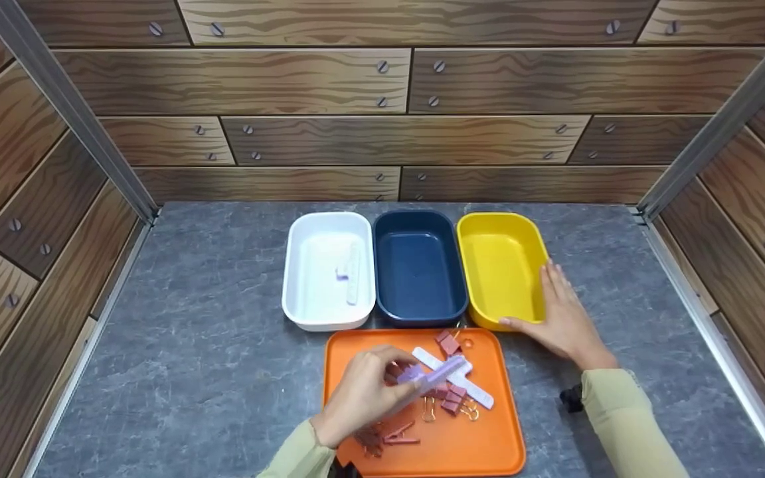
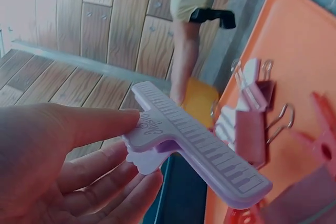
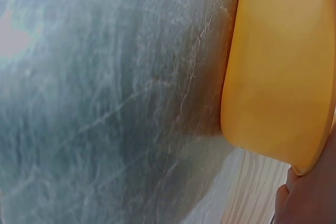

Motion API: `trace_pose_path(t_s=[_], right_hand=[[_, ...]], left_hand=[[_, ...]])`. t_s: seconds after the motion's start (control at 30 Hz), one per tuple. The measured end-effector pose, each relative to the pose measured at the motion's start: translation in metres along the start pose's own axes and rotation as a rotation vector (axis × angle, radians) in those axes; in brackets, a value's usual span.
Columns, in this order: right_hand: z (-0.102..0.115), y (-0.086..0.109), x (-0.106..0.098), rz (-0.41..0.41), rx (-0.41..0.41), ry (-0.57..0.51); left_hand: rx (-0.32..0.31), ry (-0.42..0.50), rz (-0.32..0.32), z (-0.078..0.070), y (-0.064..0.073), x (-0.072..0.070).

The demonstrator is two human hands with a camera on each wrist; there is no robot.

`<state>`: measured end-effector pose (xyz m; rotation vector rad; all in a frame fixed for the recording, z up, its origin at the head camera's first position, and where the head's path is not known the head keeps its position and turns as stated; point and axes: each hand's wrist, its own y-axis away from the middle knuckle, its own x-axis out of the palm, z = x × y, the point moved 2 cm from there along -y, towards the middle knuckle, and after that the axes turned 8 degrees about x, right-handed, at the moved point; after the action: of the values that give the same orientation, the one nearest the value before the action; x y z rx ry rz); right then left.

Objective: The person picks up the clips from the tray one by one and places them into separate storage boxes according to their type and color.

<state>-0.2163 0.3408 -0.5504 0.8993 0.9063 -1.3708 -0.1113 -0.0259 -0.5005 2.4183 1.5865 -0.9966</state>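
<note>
My left hand [image 1: 364,393] pinches a light purple bag clip [image 2: 199,142] between thumb and fingers, above the orange tray [image 1: 462,453]. Piano keys are printed along its bar. Beneath it on the tray lie a white bag clip [image 1: 479,392], several pink binder clips [image 1: 447,343] with gold wire handles, and reddish clothes pegs [image 1: 401,438] partly hidden by the hand. My right hand [image 1: 568,325] rests against the yellow container [image 1: 501,265], fingers along its right side and thumb at its near rim. In the right wrist view, only part of this hand shows.
Left of the yellow container stand a dark blue container [image 1: 419,272] and a white container [image 1: 309,279], side by side behind the tray. Inside the white one lies a pale bag clip [image 1: 353,272]. Wood-patterned walls [image 1: 382,139] enclose the grey tabletop [image 1: 210,345].
</note>
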Motion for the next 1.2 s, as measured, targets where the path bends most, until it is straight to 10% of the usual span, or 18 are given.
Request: trace_pose_path(t_s=[0.5, 1.2], right_hand=[[0.0, 0.0, 0.0, -0.005, -0.006, 0.01], [0.001, 0.0, 0.0, 0.002, 0.013, 0.003]], left_hand=[[0.022, -0.027, -0.304, 0.02, -0.008, -0.046], [-0.129, -0.045, -0.575, 0.057, -0.03, -0.108]])
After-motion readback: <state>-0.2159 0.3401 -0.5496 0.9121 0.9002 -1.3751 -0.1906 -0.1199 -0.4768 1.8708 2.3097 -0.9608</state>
